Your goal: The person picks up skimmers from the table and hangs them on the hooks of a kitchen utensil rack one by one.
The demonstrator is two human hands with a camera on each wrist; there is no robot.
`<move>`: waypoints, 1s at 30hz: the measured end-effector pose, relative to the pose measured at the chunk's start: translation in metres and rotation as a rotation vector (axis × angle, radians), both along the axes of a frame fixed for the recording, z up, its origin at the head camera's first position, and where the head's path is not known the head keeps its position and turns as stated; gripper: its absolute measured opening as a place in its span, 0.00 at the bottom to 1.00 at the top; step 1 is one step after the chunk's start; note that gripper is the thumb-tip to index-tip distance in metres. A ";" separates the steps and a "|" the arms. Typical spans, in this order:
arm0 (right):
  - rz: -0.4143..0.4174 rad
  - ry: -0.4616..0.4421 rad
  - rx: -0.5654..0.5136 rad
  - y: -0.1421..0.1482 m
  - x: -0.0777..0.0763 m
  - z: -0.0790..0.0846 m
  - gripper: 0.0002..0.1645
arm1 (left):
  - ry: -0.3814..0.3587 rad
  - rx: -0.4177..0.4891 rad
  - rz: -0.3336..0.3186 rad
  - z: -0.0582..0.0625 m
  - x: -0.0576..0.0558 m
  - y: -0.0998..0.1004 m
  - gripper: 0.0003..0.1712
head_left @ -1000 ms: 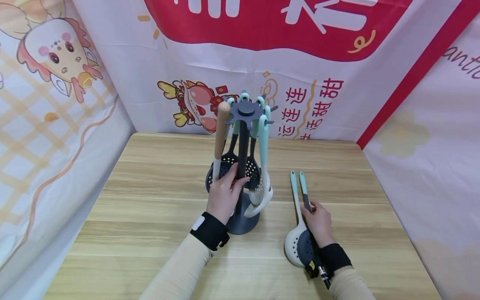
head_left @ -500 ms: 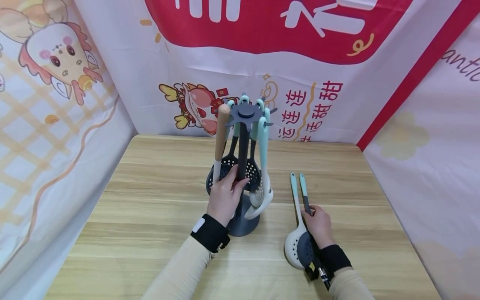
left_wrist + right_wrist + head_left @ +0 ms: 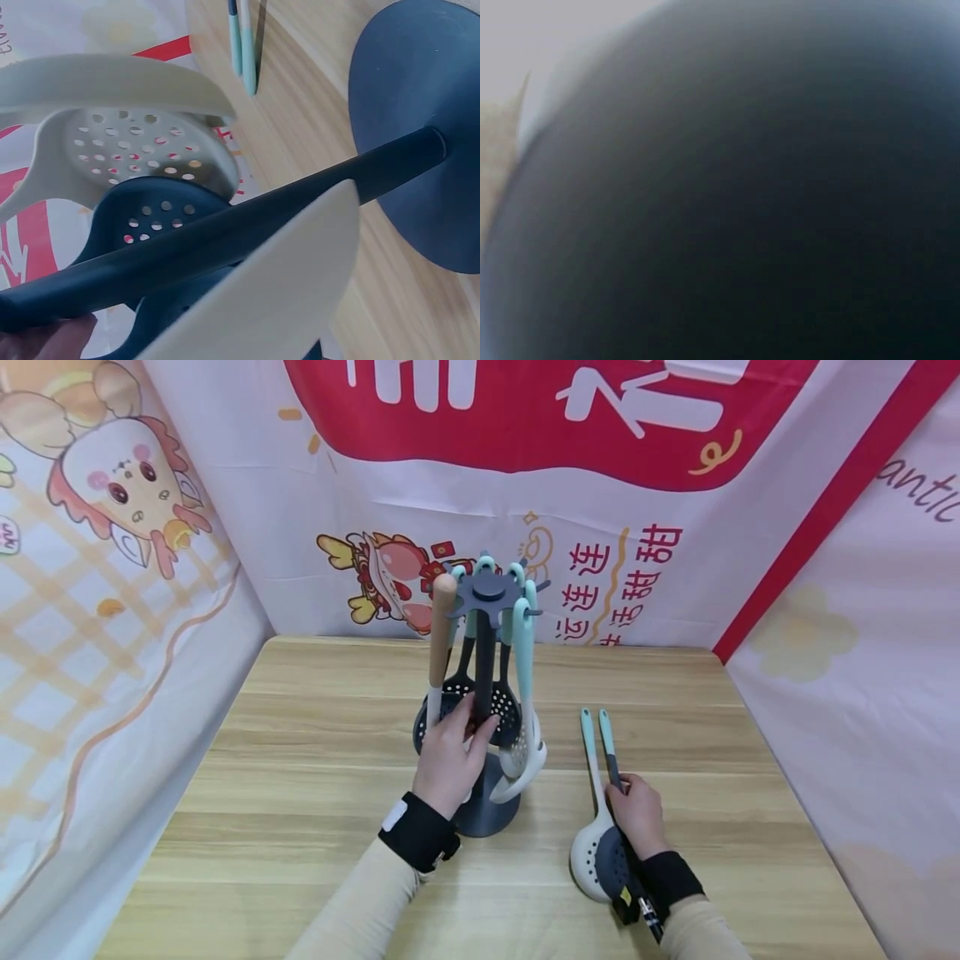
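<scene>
In the head view my left hand (image 3: 452,762) grips the pole of a dark utensil stand (image 3: 486,817). Its fingertips touch the pole at the lower left of the left wrist view. Turquoise-handled utensils hang around it, including a dark skimmer (image 3: 504,714) and a pale perforated spoon (image 3: 142,146). A wooden-handled utensil (image 3: 441,631) hangs at the near left. My right hand (image 3: 639,814) holds the dark lower handle of a dark slotted spoon (image 3: 611,860). Beside it lies a white slotted ladle (image 3: 587,864), partly overlapped by the dark head. A blurred dark surface fills most of the right wrist view.
Both utensils on the right lie on the wooden table (image 3: 300,777), handles pointing to the back. A printed cloth (image 3: 255,527) rises behind the table, with more cloth along both sides. A black band (image 3: 420,831) wraps the left wrist.
The head view has tilted up slightly, so the scene sits a little lower in it. Both hands keep their holds, and the utensils show no clear movement.
</scene>
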State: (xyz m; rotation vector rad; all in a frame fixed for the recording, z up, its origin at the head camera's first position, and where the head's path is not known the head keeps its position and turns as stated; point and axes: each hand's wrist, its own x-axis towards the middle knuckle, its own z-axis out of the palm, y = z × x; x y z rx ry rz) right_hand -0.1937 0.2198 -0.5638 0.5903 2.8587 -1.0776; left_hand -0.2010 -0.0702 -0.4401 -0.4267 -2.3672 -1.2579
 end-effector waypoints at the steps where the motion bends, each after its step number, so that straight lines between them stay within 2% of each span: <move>1: 0.003 0.004 -0.001 0.000 0.000 0.000 0.23 | -0.008 0.003 -0.002 0.001 0.000 0.000 0.20; 6: 0.002 -0.001 -0.009 0.001 0.001 0.000 0.23 | -0.041 0.046 -0.042 0.008 -0.001 0.001 0.24; 14: 0.005 -0.003 -0.012 0.001 0.000 0.000 0.23 | 0.016 0.048 -0.088 0.018 -0.006 0.001 0.28; 18: 0.012 -0.001 -0.017 0.001 0.000 0.001 0.23 | 0.025 0.028 -0.117 0.022 -0.008 0.000 0.27; 23: 0.017 0.010 -0.031 0.001 -0.001 0.001 0.23 | -0.008 0.012 -0.166 0.029 -0.009 -0.002 0.22; 30: 0.009 0.018 -0.041 0.001 0.000 0.000 0.23 | -0.038 -0.067 -0.122 0.034 -0.009 -0.004 0.17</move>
